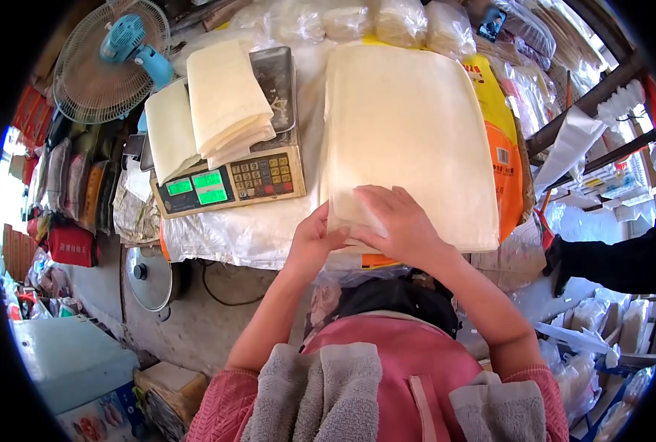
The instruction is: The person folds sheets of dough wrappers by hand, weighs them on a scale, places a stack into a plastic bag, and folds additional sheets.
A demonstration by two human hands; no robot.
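A broad stack of thin, cream-coloured sheets [409, 125] lies flat in front of me. At its near left corner, my left hand [315, 239] is closed, its thumb and fingers pinching the sheet edge. My right hand [398, 225] rests over the same corner, with its thumb below and its fingers bent over a lifted, translucent sheet. Both thumbs are close together at the edge. Left of the stack, a digital scale [269, 177] with lit green displays carries folded bundles of similar sheets [228, 99] on its metal tray [273, 66].
Plastic-wrapped packs [401, 22] line the table's far side. A yellow and orange bag [501, 158] lies under the stack's right side. A blue fan [125, 44] stands at far left, a lidded pot [147, 276] below it. Another person's dark-clothed leg [615, 258] shows at right.
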